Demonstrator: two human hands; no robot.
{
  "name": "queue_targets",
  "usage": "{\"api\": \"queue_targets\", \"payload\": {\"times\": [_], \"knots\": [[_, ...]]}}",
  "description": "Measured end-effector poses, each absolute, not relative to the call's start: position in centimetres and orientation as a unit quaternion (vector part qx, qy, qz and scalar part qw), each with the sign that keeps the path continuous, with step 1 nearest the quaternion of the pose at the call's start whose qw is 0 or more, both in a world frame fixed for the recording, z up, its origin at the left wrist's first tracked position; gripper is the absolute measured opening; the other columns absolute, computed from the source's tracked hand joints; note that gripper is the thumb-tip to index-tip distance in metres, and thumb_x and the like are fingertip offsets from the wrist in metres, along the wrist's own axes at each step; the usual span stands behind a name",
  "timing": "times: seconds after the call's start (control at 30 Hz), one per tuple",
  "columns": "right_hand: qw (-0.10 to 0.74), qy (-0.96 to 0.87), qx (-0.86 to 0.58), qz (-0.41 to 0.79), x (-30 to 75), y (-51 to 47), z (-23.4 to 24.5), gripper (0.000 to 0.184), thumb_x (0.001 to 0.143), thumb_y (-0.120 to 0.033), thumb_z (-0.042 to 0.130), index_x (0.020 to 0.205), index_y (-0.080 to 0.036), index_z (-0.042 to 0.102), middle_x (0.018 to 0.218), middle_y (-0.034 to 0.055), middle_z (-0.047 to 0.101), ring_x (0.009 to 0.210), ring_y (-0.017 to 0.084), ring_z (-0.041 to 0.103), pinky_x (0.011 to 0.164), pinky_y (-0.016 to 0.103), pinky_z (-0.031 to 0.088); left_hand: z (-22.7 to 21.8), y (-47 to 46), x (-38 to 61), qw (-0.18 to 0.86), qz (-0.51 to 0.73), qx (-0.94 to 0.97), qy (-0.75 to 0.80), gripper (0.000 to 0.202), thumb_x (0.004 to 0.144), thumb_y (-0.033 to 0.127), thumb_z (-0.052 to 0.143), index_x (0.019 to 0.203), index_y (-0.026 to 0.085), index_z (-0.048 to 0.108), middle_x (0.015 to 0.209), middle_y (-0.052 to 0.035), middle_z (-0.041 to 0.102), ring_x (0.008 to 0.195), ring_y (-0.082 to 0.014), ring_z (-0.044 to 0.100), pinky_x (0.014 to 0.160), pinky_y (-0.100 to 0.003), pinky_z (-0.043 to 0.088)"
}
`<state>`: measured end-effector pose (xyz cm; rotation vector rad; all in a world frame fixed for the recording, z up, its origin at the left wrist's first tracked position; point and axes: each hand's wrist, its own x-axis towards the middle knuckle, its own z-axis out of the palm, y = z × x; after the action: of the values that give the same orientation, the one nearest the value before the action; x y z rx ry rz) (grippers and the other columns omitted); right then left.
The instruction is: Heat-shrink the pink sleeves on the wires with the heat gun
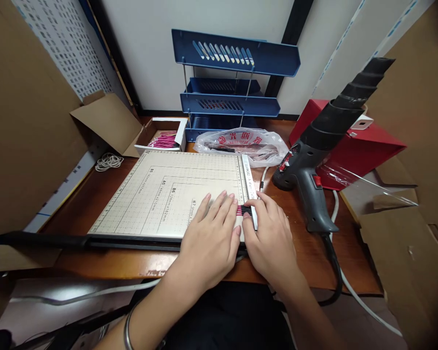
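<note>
Head view: your left hand (211, 233) lies flat, fingers together and stretched out, pressing down on a small bundle of pink and black thin wires (243, 210) on the beige gridded paper-cutter board (168, 194). Your right hand (270, 233) sits just right of it, touching thumb side to thumb side, fingers curled over the wire ends at the white ruler strip (250, 187) on the board's right edge. Neither hand is wrapped around anything; both pin the wires from above. The wires show only in the gap between your fingertips.

Right of your right hand, near it, a dark grey heat gun (314, 160) lies on the brown wooden desk (131, 262). Beyond your fingers: a clear plastic bag with red print (244, 143), a blue tiered plastic file tray (233, 82). Far left of the grip, a small open box of pink wires (164, 138) and white rubber bands (108, 161).
</note>
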<state>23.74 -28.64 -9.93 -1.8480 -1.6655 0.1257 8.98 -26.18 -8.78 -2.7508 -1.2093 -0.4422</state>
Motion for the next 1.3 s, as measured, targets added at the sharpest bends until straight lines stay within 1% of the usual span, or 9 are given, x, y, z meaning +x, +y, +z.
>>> {"api": "queue_targets", "payload": {"times": [0.2, 0.33, 0.5, 0.63, 0.7, 0.8, 0.93, 1.03, 1.3], "knots": [[0.328, -0.622, -0.705, 0.086, 24.1, -28.0, -9.7, 0.023, 0.101, -0.029, 0.042, 0.107, -0.022, 0.063, 0.142, 0.014, 0.054, 0.136, 0.033, 0.05, 0.111, 0.059, 0.039, -9.3, -25.9, 9.2, 0.039, -0.146, -0.911, -0.385, 0.058, 0.106, 0.034, 0.03, 0.151, 0.001, 0.047, 0.16, -0.0172, 0.042, 0.152, -0.029, 0.038, 0.126, -0.048, 0.031], [0.311, -0.63, -0.708, 0.079, 24.3, -27.3, -9.4, 0.016, 0.099, -0.028, 0.045, 0.1, -0.021, 0.06, 0.142, 0.0156, 0.055, 0.136, 0.034, 0.05, 0.112, 0.061, 0.038, -9.3, -25.9, 9.2, 0.019, -0.15, -0.911, -0.382, 0.059, 0.105, 0.036, 0.033, 0.151, 0.002, 0.046, 0.161, -0.0177, 0.042, 0.151, -0.0289, 0.039, 0.124, -0.046, 0.034], [0.291, -0.628, -0.718, 0.071, 24.0, -27.2, -9.1, 0.018, 0.099, -0.024, 0.039, 0.098, -0.021, 0.056, 0.143, 0.0155, 0.056, 0.137, 0.034, 0.051, 0.11, 0.063, 0.039, -9.3, -25.8, 9.2, 0.003, -0.151, -0.912, -0.381, 0.061, 0.104, 0.037, 0.034, 0.153, 0.001, 0.045, 0.161, -0.0183, 0.041, 0.152, -0.0293, 0.037, 0.125, -0.046, 0.033], [0.27, -0.631, -0.725, 0.058, 23.9, -26.9, -8.8, 0.015, 0.097, -0.026, 0.041, 0.098, -0.02, 0.055, 0.148, 0.0174, 0.051, 0.138, 0.037, 0.049, 0.11, 0.063, 0.039, -9.4, -25.6, 9.1, -0.002, -0.153, -0.915, -0.373, 0.061, 0.104, 0.036, 0.034, 0.152, 0.001, 0.045, 0.162, -0.0179, 0.04, 0.152, -0.0291, 0.036, 0.125, -0.046, 0.033], [0.276, -0.631, -0.722, 0.063, 24.0, -26.7, -8.7, 0.016, 0.097, -0.025, 0.039, 0.098, -0.02, 0.054, 0.147, 0.018, 0.052, 0.136, 0.036, 0.051, 0.109, 0.062, 0.041, -9.5, -25.6, 9.0, -0.003, -0.153, -0.915, -0.374, 0.061, 0.104, 0.037, 0.034, 0.153, 0.001, 0.044, 0.162, -0.0178, 0.039, 0.153, -0.029, 0.035, 0.125, -0.046, 0.033], [0.318, -0.626, -0.708, 0.078, 24.4, -26.3, -8.6, 0.02, 0.096, -0.025, 0.038, 0.109, -0.02, 0.053, 0.145, 0.018, 0.052, 0.135, 0.034, 0.052, 0.108, 0.06, 0.043, -9.5, -25.6, 9.1, -0.004, -0.152, -0.915, -0.374, 0.062, 0.105, 0.038, 0.034, 0.154, 0.002, 0.043, 0.163, -0.0177, 0.038, 0.153, -0.029, 0.034, 0.126, -0.046, 0.031], [0.333, -0.62, -0.703, 0.098, 24.5, -26.1, -8.4, 0.037, 0.094, -0.025, 0.042, 0.13, -0.019, 0.048, 0.146, 0.0175, 0.052, 0.136, 0.033, 0.051, 0.109, 0.06, 0.042, -9.5, -25.7, 9.2, -0.004, -0.152, -0.912, -0.381, 0.062, 0.105, 0.038, 0.033, 0.154, 0.002, 0.043, 0.163, -0.0172, 0.039, 0.153, -0.0295, 0.034, 0.126, -0.046, 0.032], [0.321, -0.615, -0.712, 0.113, 24.4, -26.1, -8.5, 0.04, 0.095, -0.023, 0.039, 0.133, -0.02, 0.047, 0.144, 0.0176, 0.052, 0.132, 0.033, 0.053, 0.107, 0.061, 0.044, -9.3, -25.8, 9.3, -0.007, -0.151, -0.91, -0.387, 0.061, 0.105, 0.038, 0.033, 0.153, 0.002, 0.045, 0.163, -0.0169, 0.039, 0.153, -0.0293, 0.034, 0.125, -0.046, 0.032], [0.324, -0.646, -0.684, 0.099, 25.0, -26.7, -8.8, 0.045, 0.095, -0.019, 0.036, 0.139, -0.02, 0.044, 0.151, 0.0181, 0.047, 0.143, 0.031, 0.044, 0.113, 0.061, 0.041, -9.3, -26.0, 9.2, -0.005, -0.155, -0.911, -0.382, 0.062, 0.106, 0.039, 0.032, 0.154, 0.002, 0.043, 0.163, -0.0164, 0.037, 0.154, -0.029, 0.033, 0.126, -0.045, 0.032]]}}
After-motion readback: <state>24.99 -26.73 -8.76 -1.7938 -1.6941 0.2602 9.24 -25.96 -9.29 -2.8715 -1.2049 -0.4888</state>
